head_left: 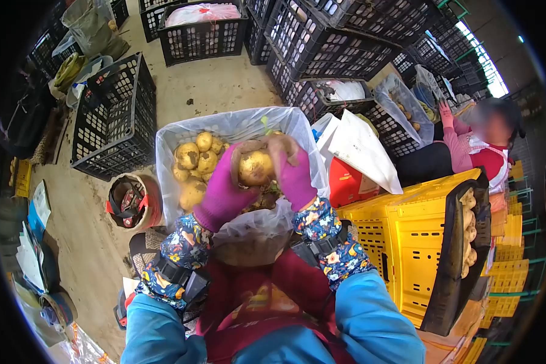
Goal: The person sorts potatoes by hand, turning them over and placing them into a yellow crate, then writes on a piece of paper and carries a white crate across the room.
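My left hand and my right hand, both in magenta gloves with floral sleeve guards, hold one yellow potato between them over a crate lined with clear plastic. Several more yellow potatoes lie in the crate's left part, just beyond my left hand.
A yellow crate with a black tray of potatoes stands at my right. Black crates and stacked black crates ring the concrete floor. Another person in pink sits at the far right. A small red bucket stands left.
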`<state>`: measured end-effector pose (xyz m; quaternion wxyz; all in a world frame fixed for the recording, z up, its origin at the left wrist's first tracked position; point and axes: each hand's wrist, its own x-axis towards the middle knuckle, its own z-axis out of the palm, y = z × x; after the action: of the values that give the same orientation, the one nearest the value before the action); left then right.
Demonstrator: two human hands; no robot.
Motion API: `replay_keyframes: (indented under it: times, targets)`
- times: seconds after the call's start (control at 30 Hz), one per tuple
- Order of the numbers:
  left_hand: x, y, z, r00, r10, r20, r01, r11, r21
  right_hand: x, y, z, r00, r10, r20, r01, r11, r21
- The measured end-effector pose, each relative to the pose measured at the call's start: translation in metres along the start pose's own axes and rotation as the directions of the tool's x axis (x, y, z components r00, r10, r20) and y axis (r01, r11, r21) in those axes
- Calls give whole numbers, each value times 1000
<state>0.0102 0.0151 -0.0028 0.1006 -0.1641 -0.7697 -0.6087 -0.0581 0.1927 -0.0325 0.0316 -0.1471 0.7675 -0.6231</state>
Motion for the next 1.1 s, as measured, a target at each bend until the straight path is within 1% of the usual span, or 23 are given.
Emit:
replay_keyframes:
  times: [0.03, 0.07, 0.1, 0.13, 0.2, 0.23, 0.27, 0.3, 0.33, 0.43, 0.47, 0.53, 0.57, 0.63, 0.7, 0.73, 0.83, 0.87, 0.97, 1.0, 1.03, 1.07, 1.1]
  targets:
    - [-1, 1, 0, 999, -29, 27, 30, 999, -21, 0, 2, -8, 987, -158, 40, 162, 922, -352]
    - [-3, -4, 2, 998, 56, 10, -56, 997, 53, 0, 4, -15, 947, -312, 78, 285, 700, -655]
    - [-4, -13, 5, 990, 143, 4, -142, 981, 131, -3, 7, -12, 977, -210, 36, 208, 910, -358]
    - [-3, -18, 6, 973, 232, 1, -227, 951, 210, -5, -5, -3, 994, -101, 36, 102, 995, -16]
    - [-1, -15, 8, 968, 238, -73, -207, 932, 297, -13, -31, 14, 991, 75, 112, -114, 907, 404]
    - [-3, -13, 9, 967, 237, -98, -192, 921, 340, -11, -29, 14, 998, -18, 58, 3, 968, 251]
    - [-5, -9, 8, 994, 24, -106, -13, 995, 101, -9, -25, 14, 993, -117, 12, 115, 989, 89]
    - [-6, -2, 7, 980, -188, -63, 178, 974, -140, -10, -23, 15, 976, -218, -18, 216, 973, -83]
    - [-6, 3, 6, 926, -377, 21, 358, 859, -366, -11, -28, 17, 967, -252, -41, 247, 964, -95]
    - [-2, 3, -6, 837, -492, 239, 544, 706, -454, -6, -31, 16, 989, 2, -148, 16, 993, 117]
    - [-3, 3, -6, 878, -426, 216, 478, 765, -431, 3, -21, 15, 961, -98, -259, 124, 989, 85]
    - [-4, 3, -4, 943, -278, 181, 328, 865, -381, 9, -20, 3, 969, 161, -187, -116, 966, 230]
    - [-4, -1, -1, 976, -196, 98, 215, 938, -272, 9, -23, -6, 949, 282, -138, -234, 928, 291]
    - [-4, -16, 3, 999, 8, -46, -9, 1000, -13, 6, -27, -14, 979, 205, 7, -204, 970, 129]
    - [-3, -20, 5, 990, 107, -95, -88, 978, 190, -10, -27, 9, 997, -69, 22, 71, 993, -98]
    - [-3, -20, 6, 982, 155, -106, -119, 950, 289, -16, -27, 23, 967, -250, -39, 244, 963, -112]
    - [-7, -21, 3, 992, 93, -89, -72, 973, 219, -16, -37, 17, 985, -172, 7, 171, 974, -146]
    - [-5, -19, 1, 997, 53, -59, -46, 993, 112, -12, -23, 11, 1000, -12, 0, 12, 999, 45]
    - [-4, -8, -2, 997, -74, 25, 78, 976, -205, 7, 0, -9, 975, 201, -99, -168, 948, 271]
    - [-4, -4, -3, 991, -126, 42, 133, 943, -305, 11, 10, -13, 987, 44, -154, -43, 999, 6]
    - [-4, 0, -5, 982, -177, 64, 188, 896, -401, 8, 15, -17, 989, 2, -147, -44, 957, -287]
    - [-5, 6, -8, 961, -261, 96, 275, 836, -474, 3, 20, -21, 991, -36, -127, -41, 832, -553]
    - [-5, 12, -12, 931, -341, 133, 356, 763, -539, 1, 25, -24, 993, -66, -96, -32, 636, -771]
